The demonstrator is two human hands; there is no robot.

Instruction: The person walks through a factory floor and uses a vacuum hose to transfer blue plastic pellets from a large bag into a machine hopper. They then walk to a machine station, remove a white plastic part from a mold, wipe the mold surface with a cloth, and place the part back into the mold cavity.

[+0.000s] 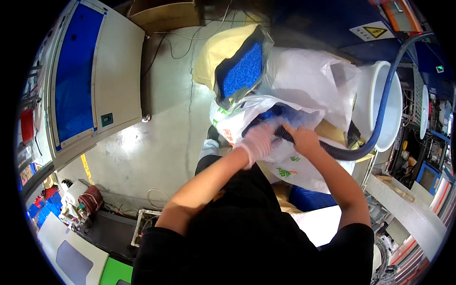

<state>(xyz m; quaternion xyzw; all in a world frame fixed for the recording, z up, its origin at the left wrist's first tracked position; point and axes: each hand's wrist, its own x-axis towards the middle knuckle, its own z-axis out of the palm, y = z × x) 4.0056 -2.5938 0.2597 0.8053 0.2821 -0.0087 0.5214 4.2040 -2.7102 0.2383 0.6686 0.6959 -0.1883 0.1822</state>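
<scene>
My right hand (304, 138) is wrapped round a black corrugated hose (339, 153) near its end. The hose end points into the mouth of a white plastic sack (294, 168), where blue material (271, 114) shows inside. My left hand (259, 142), in a pale thin glove, is at the same opening, just left of the hose end. Motion smears its fingers, so its grip does not show. Beyond the white sack stands an open yellowish sack (225, 45) with a dark lining, full of bright blue granules (244, 69).
Another white sack (308, 71) lies behind, beside a tall white bin (392, 104) on the right. The hose arcs up past the bin. A beige and blue cabinet (116, 71) stands at left, and a cardboard box (164, 16) at the back. Cables run across the floor (173, 104).
</scene>
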